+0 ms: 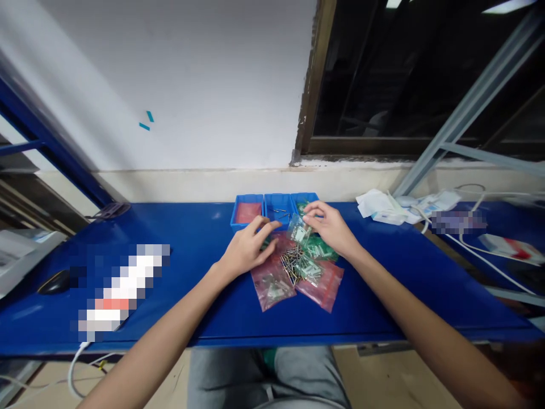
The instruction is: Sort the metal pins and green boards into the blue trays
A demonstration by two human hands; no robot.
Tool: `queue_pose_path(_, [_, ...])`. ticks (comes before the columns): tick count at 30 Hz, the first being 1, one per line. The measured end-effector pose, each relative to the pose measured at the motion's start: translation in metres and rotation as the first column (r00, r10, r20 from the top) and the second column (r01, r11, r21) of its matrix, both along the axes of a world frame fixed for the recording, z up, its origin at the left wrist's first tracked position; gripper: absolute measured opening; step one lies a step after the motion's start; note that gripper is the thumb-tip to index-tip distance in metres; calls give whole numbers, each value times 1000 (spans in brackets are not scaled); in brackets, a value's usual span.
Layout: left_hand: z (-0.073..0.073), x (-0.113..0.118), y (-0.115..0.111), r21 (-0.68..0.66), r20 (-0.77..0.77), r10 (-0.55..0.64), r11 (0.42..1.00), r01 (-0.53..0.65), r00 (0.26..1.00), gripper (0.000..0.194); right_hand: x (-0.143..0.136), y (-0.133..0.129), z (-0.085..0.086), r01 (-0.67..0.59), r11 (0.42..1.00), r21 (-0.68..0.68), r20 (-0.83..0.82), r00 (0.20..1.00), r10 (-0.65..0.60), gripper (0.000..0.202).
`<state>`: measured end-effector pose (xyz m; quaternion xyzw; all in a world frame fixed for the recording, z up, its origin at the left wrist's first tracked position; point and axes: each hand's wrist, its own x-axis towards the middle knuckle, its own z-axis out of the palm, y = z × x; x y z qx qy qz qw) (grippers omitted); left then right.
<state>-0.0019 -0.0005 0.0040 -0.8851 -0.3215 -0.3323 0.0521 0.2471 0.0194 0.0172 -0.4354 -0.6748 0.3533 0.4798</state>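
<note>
My right hand pinches a small clear zip bag with pale parts inside, held over the pile. My left hand is curved with fingers apart, just left of the pile; something green shows beneath its fingers. A heap of loose screws lies between the hands. Around it are green bags, a pink bag at the front left and another pink bag at the front right. Behind the hands stand three joined blue bins: the left bin holds pink bags, the middle bin a few screws, the right bin green bags.
The blue table meets a white wall. On its left lie a black mouse and a blurred-out long object with a white cable. Crumpled white plastic packaging lies at the back right, near cables and a grey metal frame.
</note>
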Motion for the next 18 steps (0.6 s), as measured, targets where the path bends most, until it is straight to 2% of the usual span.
queue_pose_path(4, [0, 1, 1, 13, -45, 3, 1000, -2, 999, 39, -23, 2, 9, -7, 998, -62, -112, 994, 0, 37])
queue_pose_path(7, [-1, -1, 4, 11, 5, -2, 1000, 2, 1000, 31, -33, 1, 11, -64, 989, -133, -121, 992, 48, 33])
queue_pose_path(10, [-3, -3, 4, -5, 88, -57, 998, 58, 994, 21, -36, -5, 7, -118, 982, -147, -179, 980, 91, 28])
queue_pose_path(13, [0, 1, 4, -26, 187, -96, 994, 102, 978, 17, -31, -14, 4, -188, 976, -114, -220, 962, 159, 29])
queue_pose_path(18, [14, 16, 12, -45, 282, -110, 991, 128, 953, 14, -20, -15, 7, -259, 965, 49, -145, 954, 264, 29])
